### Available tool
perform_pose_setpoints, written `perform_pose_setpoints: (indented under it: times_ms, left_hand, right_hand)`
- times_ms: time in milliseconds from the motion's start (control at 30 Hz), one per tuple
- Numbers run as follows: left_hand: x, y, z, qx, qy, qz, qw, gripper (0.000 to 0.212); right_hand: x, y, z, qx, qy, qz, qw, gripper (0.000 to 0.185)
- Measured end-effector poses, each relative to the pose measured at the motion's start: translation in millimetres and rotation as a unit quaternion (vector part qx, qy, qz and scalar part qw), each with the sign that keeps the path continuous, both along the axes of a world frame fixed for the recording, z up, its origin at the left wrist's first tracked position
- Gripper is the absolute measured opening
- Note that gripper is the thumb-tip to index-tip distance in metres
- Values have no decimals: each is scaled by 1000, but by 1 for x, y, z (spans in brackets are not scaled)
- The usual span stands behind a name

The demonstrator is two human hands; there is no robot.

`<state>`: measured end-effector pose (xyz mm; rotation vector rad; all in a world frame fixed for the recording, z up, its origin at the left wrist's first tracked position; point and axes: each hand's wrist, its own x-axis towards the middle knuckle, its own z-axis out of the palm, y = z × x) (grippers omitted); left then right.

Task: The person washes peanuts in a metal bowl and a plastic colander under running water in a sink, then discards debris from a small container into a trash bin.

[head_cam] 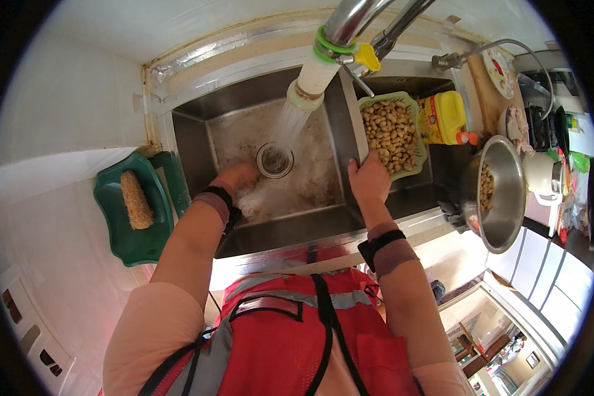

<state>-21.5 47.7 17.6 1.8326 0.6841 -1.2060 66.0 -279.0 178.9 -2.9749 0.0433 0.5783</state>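
Note:
My left hand is low in the left basin of a steel double sink, beside the round drain. It is blurred, with splashing water around it. Water streams from a white faucet extension onto the basin floor near the drain. My right hand is at the divider between the basins, against the near left corner of a pale green plastic basket. Its thumb points over the left basin; the fingertips are hidden, so its grip is unclear. Unshelled peanuts fill the basket.
A yellow jug stands beside the basket in the right basin. To the right, a steel bowl holds more peanuts. A green tray with a loofah-like scrubber lies left of the sink. The faucet overhangs the divider.

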Motion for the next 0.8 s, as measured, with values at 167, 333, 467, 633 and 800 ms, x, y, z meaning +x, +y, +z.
perform_pose_setpoints:
  times_ms: [167,333,467,633,800]
  left_hand:
    - [-20,-17,-21,-143,-172,-46,974,22]
    - [18,-6,-1,-73,-109,65,989,18]
    - [-24,-42,-12,-148,154,-216,953,25]
    - [-38,-66,-54,-167,265,-292,904,26]
    - [26,-50,-42,-157,-206,232,937,17]
  right_hand:
    - [-1,9,6,19,-13,27,999,44]
    - [-2,6,1,24,-29,18,999,42]
    - [0,2,3,4,-3,3,1000,43]
    - [1,3,1,3,-5,7,1000,44]
    - [1,-7,-2,-5,-4,-6,1000,44]
